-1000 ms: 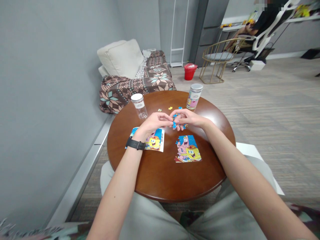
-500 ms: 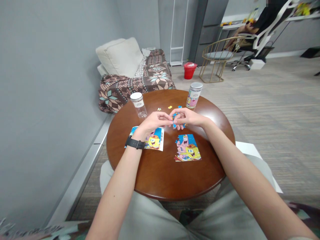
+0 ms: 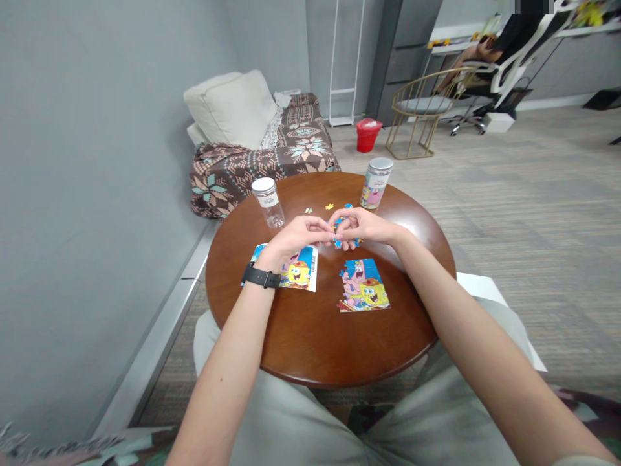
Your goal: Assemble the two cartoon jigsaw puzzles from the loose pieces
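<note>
The joined jigsaw section [image 3: 365, 286] lies flat on the near side of the right hand [image 3: 365, 226], showing a pink and a yellow cartoon figure on blue, its left edge knobbly and unfinished. Loose blue pieces [image 3: 338, 244] lie around and partly under that hand's fingers. Beyond the left hand [image 3: 301, 235] sit a pale piece [image 3: 309, 210] and a yellow piece [image 3: 330, 206], apart from each other.

A red bin [image 3: 368, 137] stands near a gold chair [image 3: 421, 107].
</note>
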`<state>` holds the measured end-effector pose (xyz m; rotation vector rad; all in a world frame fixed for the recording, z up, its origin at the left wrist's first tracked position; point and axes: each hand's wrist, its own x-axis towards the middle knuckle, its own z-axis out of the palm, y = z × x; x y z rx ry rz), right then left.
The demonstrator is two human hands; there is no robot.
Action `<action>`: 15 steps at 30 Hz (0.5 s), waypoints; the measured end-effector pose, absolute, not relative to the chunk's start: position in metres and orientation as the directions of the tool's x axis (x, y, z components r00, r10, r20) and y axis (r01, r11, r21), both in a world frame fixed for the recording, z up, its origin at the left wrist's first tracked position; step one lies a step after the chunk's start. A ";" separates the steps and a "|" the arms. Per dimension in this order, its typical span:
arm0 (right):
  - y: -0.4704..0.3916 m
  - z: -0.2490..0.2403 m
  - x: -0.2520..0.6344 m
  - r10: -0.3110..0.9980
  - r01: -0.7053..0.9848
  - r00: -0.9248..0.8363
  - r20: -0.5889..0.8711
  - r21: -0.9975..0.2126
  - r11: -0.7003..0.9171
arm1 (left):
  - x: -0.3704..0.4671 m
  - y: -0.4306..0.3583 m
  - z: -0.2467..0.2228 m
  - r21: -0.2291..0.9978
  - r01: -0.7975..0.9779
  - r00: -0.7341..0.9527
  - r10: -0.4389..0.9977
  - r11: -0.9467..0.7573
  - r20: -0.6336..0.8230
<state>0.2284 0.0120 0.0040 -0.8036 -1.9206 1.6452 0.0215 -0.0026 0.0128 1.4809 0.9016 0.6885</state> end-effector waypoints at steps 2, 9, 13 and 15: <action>0.012 0.004 0.228 0.701 0.117 -0.713 -0.009 -0.987 0.106 | 0.021 -0.002 0.013 0.988 0.156 0.526 0.845 0.017 -0.098; 0.011 0.004 0.225 0.699 0.107 -0.715 -0.012 -0.990 0.093 | 0.012 -0.001 0.018 0.976 0.217 0.559 0.819 0.001 -0.126; 0.011 0.003 0.226 0.681 0.104 -0.731 -0.030 -0.992 0.068 | 0.005 -0.001 0.022 0.984 0.179 0.544 0.832 0.014 -0.111; 0.010 0.003 0.227 0.673 0.104 -0.739 -0.032 -0.992 0.068 | 0.001 -0.001 0.024 0.988 0.152 0.529 0.841 0.040 -0.115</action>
